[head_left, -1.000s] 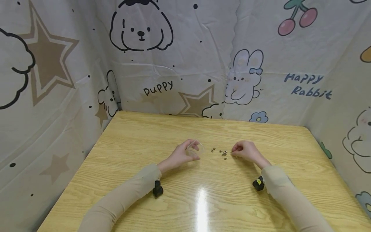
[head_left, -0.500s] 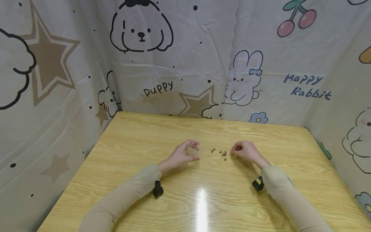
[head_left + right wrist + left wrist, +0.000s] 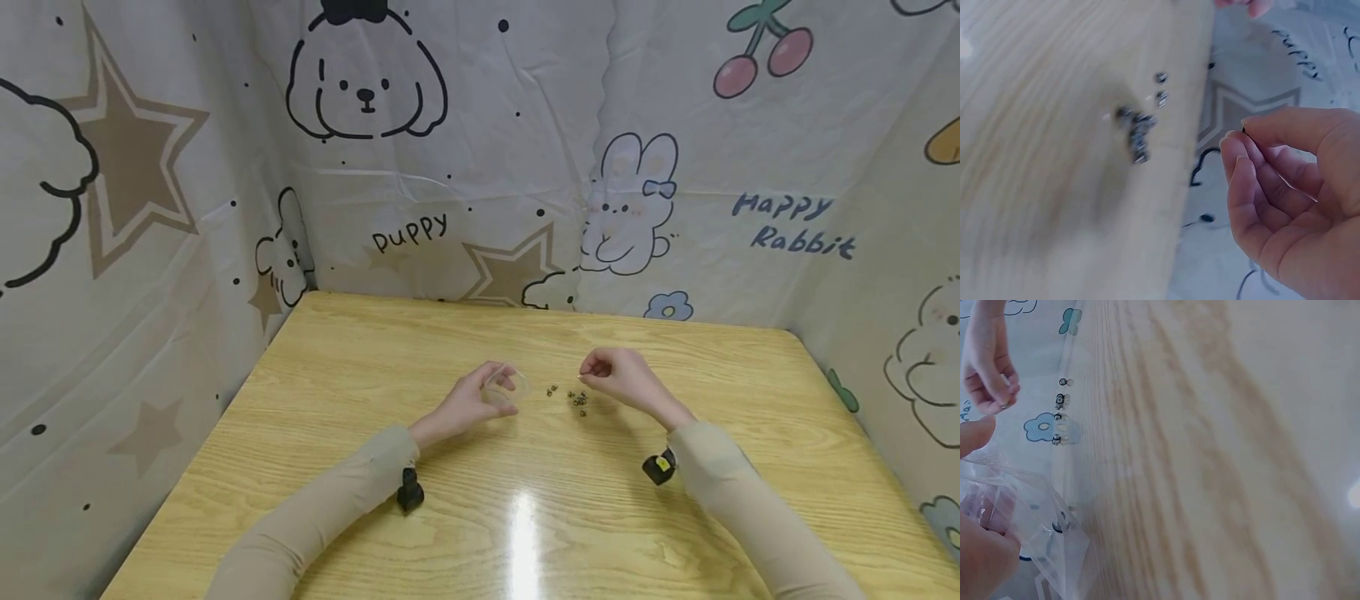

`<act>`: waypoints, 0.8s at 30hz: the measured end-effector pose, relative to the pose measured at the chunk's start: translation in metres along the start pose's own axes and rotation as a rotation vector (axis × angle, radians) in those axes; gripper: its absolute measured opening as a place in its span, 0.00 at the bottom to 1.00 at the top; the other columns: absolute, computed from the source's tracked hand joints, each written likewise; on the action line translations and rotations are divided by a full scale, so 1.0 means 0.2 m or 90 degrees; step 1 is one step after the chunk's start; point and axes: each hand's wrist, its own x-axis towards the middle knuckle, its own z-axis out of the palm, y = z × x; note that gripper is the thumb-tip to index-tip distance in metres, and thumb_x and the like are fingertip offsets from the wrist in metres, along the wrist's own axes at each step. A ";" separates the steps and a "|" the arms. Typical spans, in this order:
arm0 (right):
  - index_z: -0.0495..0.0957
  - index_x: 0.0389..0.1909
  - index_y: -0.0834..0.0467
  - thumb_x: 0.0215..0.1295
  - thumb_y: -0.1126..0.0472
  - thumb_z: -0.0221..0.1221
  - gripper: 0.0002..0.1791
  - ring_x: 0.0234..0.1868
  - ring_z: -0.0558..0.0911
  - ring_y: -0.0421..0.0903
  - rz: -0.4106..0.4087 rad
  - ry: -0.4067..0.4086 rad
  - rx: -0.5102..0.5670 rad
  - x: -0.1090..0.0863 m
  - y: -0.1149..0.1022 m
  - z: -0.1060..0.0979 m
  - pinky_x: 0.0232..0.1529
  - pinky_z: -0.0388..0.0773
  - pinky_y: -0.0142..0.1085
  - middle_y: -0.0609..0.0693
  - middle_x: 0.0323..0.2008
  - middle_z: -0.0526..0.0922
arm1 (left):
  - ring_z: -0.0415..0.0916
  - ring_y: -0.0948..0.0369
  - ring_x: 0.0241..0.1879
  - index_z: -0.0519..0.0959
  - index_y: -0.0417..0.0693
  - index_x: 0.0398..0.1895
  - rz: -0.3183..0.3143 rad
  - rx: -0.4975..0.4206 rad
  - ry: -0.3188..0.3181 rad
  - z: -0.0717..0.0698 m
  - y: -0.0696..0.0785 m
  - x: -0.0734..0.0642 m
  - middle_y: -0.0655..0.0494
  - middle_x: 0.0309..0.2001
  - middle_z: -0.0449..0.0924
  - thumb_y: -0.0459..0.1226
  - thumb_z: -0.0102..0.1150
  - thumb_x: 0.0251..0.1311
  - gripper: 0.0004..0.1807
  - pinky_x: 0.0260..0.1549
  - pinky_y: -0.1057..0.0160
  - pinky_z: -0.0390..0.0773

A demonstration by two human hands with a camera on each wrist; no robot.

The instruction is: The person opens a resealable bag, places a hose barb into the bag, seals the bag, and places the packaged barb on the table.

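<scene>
My left hand [image 3: 472, 398] holds a clear plastic bag [image 3: 1054, 519] with its mouth spread between thumb and fingers. To its right, several small shiny metal pieces [image 3: 580, 400] lie scattered on the wooden table; their exact kind is too small to tell. In the right wrist view they show as a blurred cluster [image 3: 1138, 134]. Just above and behind these pieces, my right hand [image 3: 618, 379] pinches a tiny piece [image 3: 1244, 130] between thumb and index finger. Only a dark tip of that piece shows; the fingertips hide the remainder.
The wooden table [image 3: 360, 358] reaches back to a printed cloth [image 3: 495, 167], which also hangs along both sides. Black wrist cameras sit below the left cuff [image 3: 409, 490] and the right cuff [image 3: 660, 468]. Light glares on the tabletop near the front.
My right hand has lifted off the table and moved slightly left and back, with a tiny piece pinched in its fingertips. My left hand and the bag stay put.
</scene>
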 end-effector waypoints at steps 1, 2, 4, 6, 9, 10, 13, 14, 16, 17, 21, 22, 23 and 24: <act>0.83 0.33 0.57 0.63 0.63 0.64 0.02 0.33 0.81 0.39 -0.005 -0.002 0.002 0.00 -0.02 0.00 0.36 0.78 0.28 0.50 0.32 0.86 | 0.75 0.53 0.56 0.71 0.48 0.62 -0.002 -0.002 0.001 0.00 0.02 -0.01 0.47 0.52 0.79 0.34 0.69 0.58 0.28 0.51 0.59 0.74; 0.83 0.33 0.57 0.63 0.63 0.64 0.02 0.33 0.81 0.39 -0.012 -0.003 0.005 0.01 -0.04 -0.01 0.36 0.78 0.28 0.50 0.32 0.86 | 0.75 0.52 0.57 0.71 0.47 0.62 -0.001 -0.005 0.000 0.00 0.02 -0.01 0.46 0.53 0.79 0.34 0.69 0.58 0.28 0.51 0.59 0.74; 0.83 0.33 0.58 0.64 0.62 0.64 0.03 0.33 0.81 0.39 -0.024 -0.005 0.009 0.01 -0.08 -0.02 0.36 0.79 0.28 0.50 0.32 0.86 | 0.74 0.52 0.57 0.71 0.47 0.62 0.000 -0.006 0.000 0.00 0.02 -0.01 0.46 0.53 0.79 0.34 0.69 0.59 0.28 0.51 0.58 0.74; 0.83 0.33 0.59 0.64 0.62 0.64 0.04 0.33 0.81 0.39 -0.040 -0.009 0.017 0.02 -0.13 -0.02 0.36 0.79 0.29 0.50 0.31 0.86 | 0.74 0.52 0.57 0.71 0.47 0.62 -0.001 -0.004 0.002 0.00 0.02 -0.01 0.46 0.53 0.79 0.35 0.69 0.58 0.28 0.52 0.56 0.74; 0.82 0.34 0.60 0.65 0.61 0.64 0.05 0.33 0.81 0.39 -0.061 -0.014 0.027 0.02 -0.19 -0.02 0.37 0.80 0.28 0.50 0.31 0.86 | 0.75 0.54 0.57 0.71 0.49 0.62 -0.003 -0.001 0.004 0.00 0.01 0.00 0.49 0.52 0.80 0.35 0.70 0.58 0.28 0.56 0.53 0.73; 0.83 0.34 0.60 0.65 0.62 0.64 0.05 0.33 0.81 0.39 -0.068 -0.015 0.031 0.03 -0.21 -0.02 0.38 0.80 0.29 0.50 0.31 0.86 | 0.75 0.54 0.57 0.71 0.49 0.61 -0.005 -0.001 0.006 0.00 0.01 0.01 0.49 0.52 0.80 0.34 0.70 0.58 0.28 0.56 0.53 0.73; 0.83 0.34 0.60 0.65 0.62 0.64 0.05 0.33 0.81 0.39 -0.087 -0.021 0.038 0.05 -0.26 -0.01 0.39 0.81 0.28 0.50 0.32 0.86 | 0.75 0.53 0.58 0.71 0.49 0.61 -0.005 -0.003 0.008 0.00 0.01 0.01 0.49 0.52 0.80 0.33 0.69 0.58 0.28 0.58 0.51 0.72; 0.83 0.34 0.60 0.65 0.62 0.64 0.04 0.33 0.81 0.39 -0.094 -0.023 0.040 0.05 -0.28 -0.01 0.39 0.81 0.28 0.50 0.32 0.86 | 0.75 0.53 0.58 0.71 0.49 0.61 -0.005 -0.003 0.007 0.00 0.01 0.01 0.49 0.53 0.80 0.33 0.69 0.58 0.28 0.58 0.52 0.73; 0.83 0.35 0.60 0.64 0.63 0.64 0.04 0.33 0.82 0.39 -0.111 -0.025 0.043 0.07 -0.31 0.00 0.38 0.81 0.28 0.50 0.32 0.86 | 0.74 0.53 0.58 0.71 0.48 0.62 -0.005 -0.006 0.004 0.00 0.01 0.01 0.48 0.53 0.80 0.34 0.69 0.58 0.28 0.57 0.53 0.74; 0.83 0.35 0.60 0.64 0.63 0.64 0.04 0.33 0.82 0.39 -0.119 -0.027 0.045 0.07 -0.33 0.00 0.38 0.82 0.28 0.50 0.32 0.86 | 0.74 0.53 0.58 0.70 0.47 0.62 -0.004 -0.007 0.001 0.00 0.01 0.01 0.48 0.53 0.79 0.34 0.69 0.59 0.28 0.56 0.53 0.74; 0.83 0.36 0.60 0.64 0.63 0.64 0.04 0.33 0.82 0.38 -0.142 -0.034 0.045 0.09 -0.40 0.02 0.38 0.82 0.29 0.49 0.32 0.86 | 0.74 0.51 0.58 0.69 0.43 0.64 0.002 -0.017 -0.011 0.00 0.00 0.00 0.45 0.55 0.79 0.34 0.67 0.60 0.29 0.56 0.51 0.75; 0.83 0.36 0.60 0.64 0.64 0.64 0.03 0.33 0.82 0.38 -0.148 -0.036 0.043 0.10 -0.41 0.03 0.38 0.82 0.29 0.49 0.31 0.86 | 0.74 0.50 0.58 0.68 0.42 0.65 0.004 -0.019 -0.013 0.00 0.00 0.00 0.45 0.55 0.79 0.34 0.67 0.61 0.29 0.57 0.49 0.74; 0.83 0.36 0.59 0.64 0.63 0.64 0.03 0.33 0.82 0.38 -0.153 -0.039 0.039 0.10 -0.43 0.03 0.38 0.82 0.29 0.49 0.31 0.86 | 0.74 0.50 0.58 0.69 0.43 0.65 0.005 -0.020 -0.013 0.00 0.00 0.00 0.45 0.55 0.79 0.34 0.67 0.61 0.29 0.59 0.46 0.73; 0.83 0.36 0.59 0.64 0.64 0.64 0.03 0.33 0.82 0.38 -0.159 -0.042 0.035 0.11 -0.44 0.04 0.37 0.82 0.28 0.48 0.31 0.86 | 0.74 0.50 0.59 0.69 0.44 0.65 0.006 -0.019 -0.013 0.00 0.00 0.00 0.45 0.55 0.79 0.34 0.67 0.60 0.29 0.61 0.44 0.71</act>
